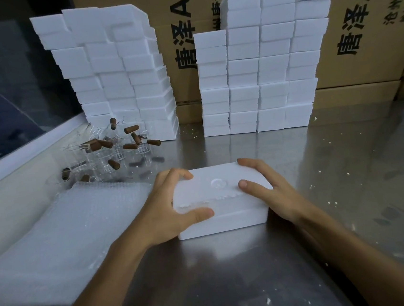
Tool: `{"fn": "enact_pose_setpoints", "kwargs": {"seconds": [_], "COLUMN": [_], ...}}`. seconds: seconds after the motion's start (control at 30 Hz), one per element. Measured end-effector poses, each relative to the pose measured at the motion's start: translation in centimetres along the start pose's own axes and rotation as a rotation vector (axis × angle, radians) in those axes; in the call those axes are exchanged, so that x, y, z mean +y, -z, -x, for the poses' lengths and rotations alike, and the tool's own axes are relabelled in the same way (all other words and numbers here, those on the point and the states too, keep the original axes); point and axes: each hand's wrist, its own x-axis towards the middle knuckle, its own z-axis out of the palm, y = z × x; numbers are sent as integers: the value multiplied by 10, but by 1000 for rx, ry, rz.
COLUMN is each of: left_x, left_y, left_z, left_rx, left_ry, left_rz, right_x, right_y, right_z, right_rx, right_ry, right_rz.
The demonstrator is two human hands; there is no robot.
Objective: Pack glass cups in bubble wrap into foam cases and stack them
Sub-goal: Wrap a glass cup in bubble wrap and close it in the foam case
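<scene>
Looking down from the head view, we see our left hand (169,206) and right hand (267,190) gripping a closed foam case (227,215) at table centre, fingers and thumbs curled round its ends. We judge this case packed, not yet stacked. At one o'clock stands the neat stack (257,72); at eleven, a rougher stack (112,70). Loose glass cups (111,150) at ten and bubble wrap (62,237) at nine remain, so plenty is left.

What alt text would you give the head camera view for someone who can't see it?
Both hands, left and right, grip a closed white foam case on a steel table. Bubble wrap and glass cups lie left; stacked foam cases stand behind.
</scene>
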Motion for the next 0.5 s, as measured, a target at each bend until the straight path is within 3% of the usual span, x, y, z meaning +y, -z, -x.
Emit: {"fn": "enact_pose_setpoints", "kwargs": {"seconds": [0.13,0.5], "left_x": [2,-2], "left_y": [14,23], "left_z": [-1,1], "left_rx": [-115,-214], "left_ry": [72,134], "left_rz": [-80,132], "right_x": [-5,-7], "right_y": [0,8], "right_z": [0,-2], "right_rx": [-68,-86], "right_ry": [-26,-61], "right_rz": [17,-29]}}
